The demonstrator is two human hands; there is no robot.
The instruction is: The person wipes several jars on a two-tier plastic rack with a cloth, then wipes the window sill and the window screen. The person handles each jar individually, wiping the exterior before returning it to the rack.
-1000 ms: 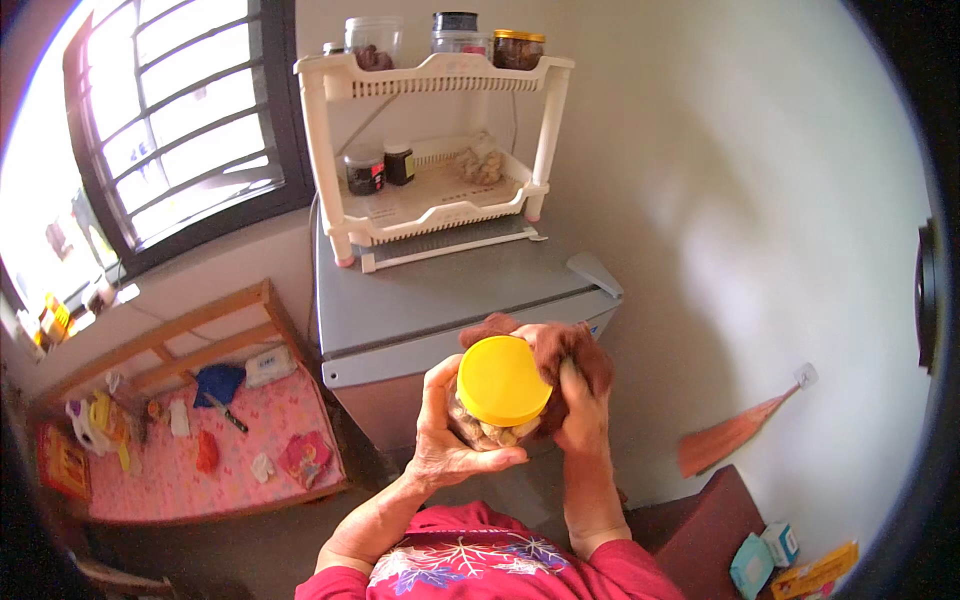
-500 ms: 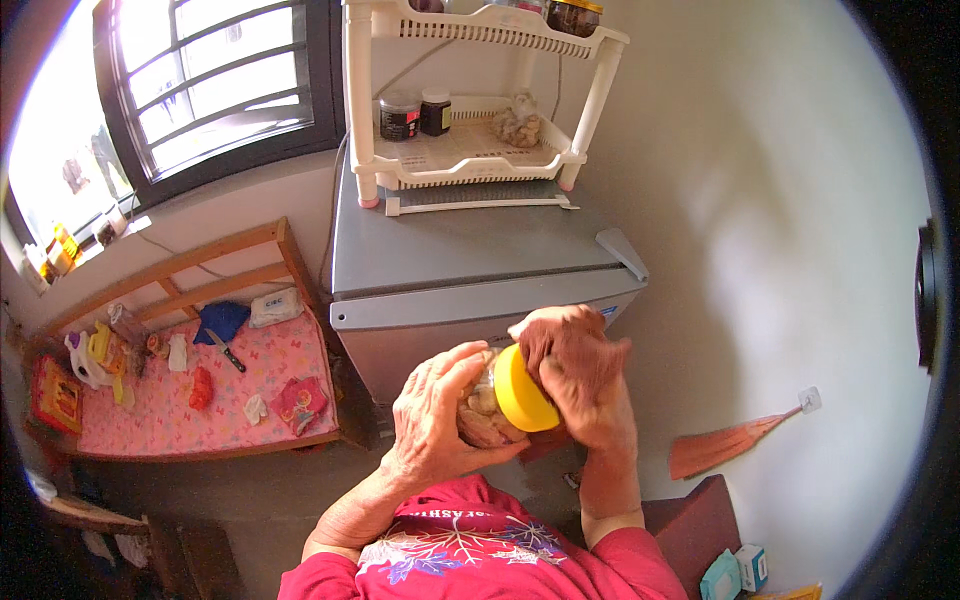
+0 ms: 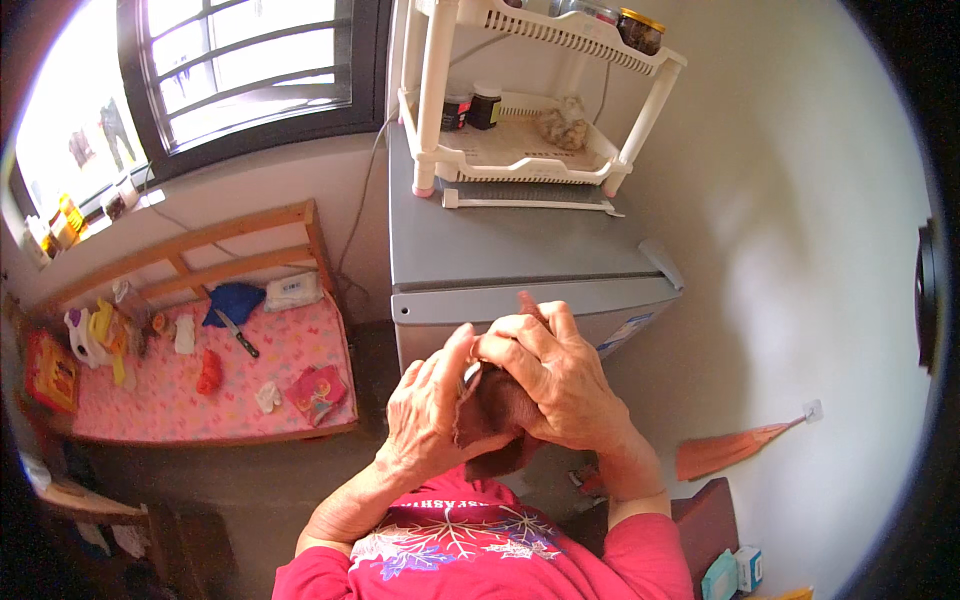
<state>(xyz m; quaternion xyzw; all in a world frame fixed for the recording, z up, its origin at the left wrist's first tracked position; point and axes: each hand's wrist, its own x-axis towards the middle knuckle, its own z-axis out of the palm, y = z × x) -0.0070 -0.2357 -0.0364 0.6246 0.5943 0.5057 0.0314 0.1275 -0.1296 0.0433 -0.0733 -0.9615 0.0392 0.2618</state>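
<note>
In front of my chest, my left hand (image 3: 420,418) curls round the left side of a clear jar (image 3: 470,373), of which only a pale sliver shows. My right hand (image 3: 565,385) is bent over the jar's other side and grips a reddish-brown cloth (image 3: 505,405). The cloth covers most of the jar and hangs down below my fingers. The jar's yellow lid and its contents are hidden now by cloth and fingers. Both hands are close together, their fingertips nearly meeting at the top.
Ahead stands a grey fridge (image 3: 520,245) bearing a cream plastic rack (image 3: 520,172) with jars. To the left, a wooden bench (image 3: 200,440) with a pink cover holds a knife (image 3: 236,332), cloths and bags. An orange cloth (image 3: 735,450) hangs on the right wall.
My right hand and the cloth have moved from the lid's right side over the jar, hiding the yellow lid. The view has shifted, so fridge and rack sit farther right.
</note>
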